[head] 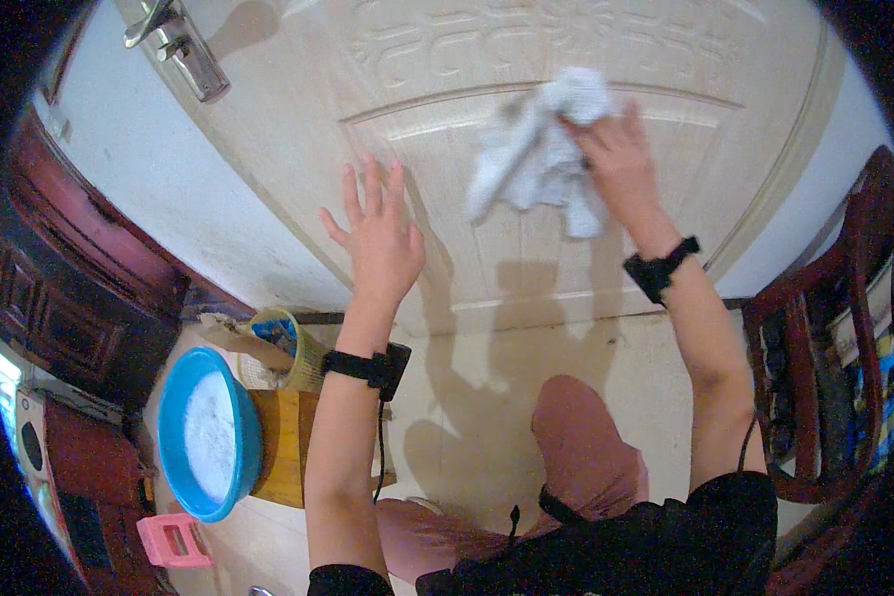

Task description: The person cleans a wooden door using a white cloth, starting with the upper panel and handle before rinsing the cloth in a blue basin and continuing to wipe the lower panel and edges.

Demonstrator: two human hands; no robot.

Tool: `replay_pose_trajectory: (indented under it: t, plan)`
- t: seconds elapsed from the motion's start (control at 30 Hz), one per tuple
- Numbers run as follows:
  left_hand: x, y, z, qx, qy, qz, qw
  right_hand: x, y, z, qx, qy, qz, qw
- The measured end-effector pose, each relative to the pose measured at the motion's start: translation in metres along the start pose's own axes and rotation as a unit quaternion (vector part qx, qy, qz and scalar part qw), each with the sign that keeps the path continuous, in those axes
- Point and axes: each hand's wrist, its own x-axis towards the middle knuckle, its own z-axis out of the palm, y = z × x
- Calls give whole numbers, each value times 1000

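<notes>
A pale wooden door (506, 160) with carved moulding stands before me. My right hand (614, 160) grips a white cloth (544, 160) against the door's middle panel; the cloth hangs down in folds and is partly blurred. Left of it, my left hand (384, 242) is spread on the door with its fingers apart and holds nothing. Both wrists wear black straps. At the upper left, a metal door handle (149, 26) sits on its lock plate. A blue basin (249, 447) of white suds rests on a wooden stool (287, 436) at the lower left.
Behind the basin stands a yellow mesh wastebasket (309, 357) with rubbish in it. A small pink plastic stool (171, 540) is at the lower left. Dark wooden furniture (59, 313) lines the left side, and a dark red wooden rack (804, 387) holding things stands on the right.
</notes>
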Motion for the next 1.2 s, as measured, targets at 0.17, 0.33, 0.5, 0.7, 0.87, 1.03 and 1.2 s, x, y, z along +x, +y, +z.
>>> replay_pose_trajectory:
  t: [0.17, 0.33, 0.5, 0.7, 0.87, 1.03, 1.2]
  plan:
    - [1, 10, 11, -20, 9, 8, 1000, -54, 63, -9, -116, -8, 146, 982]
    - [11, 18, 13, -19, 34, 2, 999, -4, -27, 17, 143, 109, 231, 956]
    - [7, 16, 8, -9, 48, -15, 999, 44, -134, 45, 253, 31, 41, 966]
    - [16, 21, 9, -1, 73, -13, 997, 47, -101, 45, 153, 21, -74, 985]
    - [20, 47, 2, -11, 70, 20, 997, 18, -42, 12, 58, 56, 71, 994]
    - [12, 81, 15, -20, 28, 53, 998, -15, -44, 26, 95, -40, 52, 993]
    - [-9, 95, 23, -21, -28, 65, 997, -127, -63, 68, 169, -118, -26, 978]
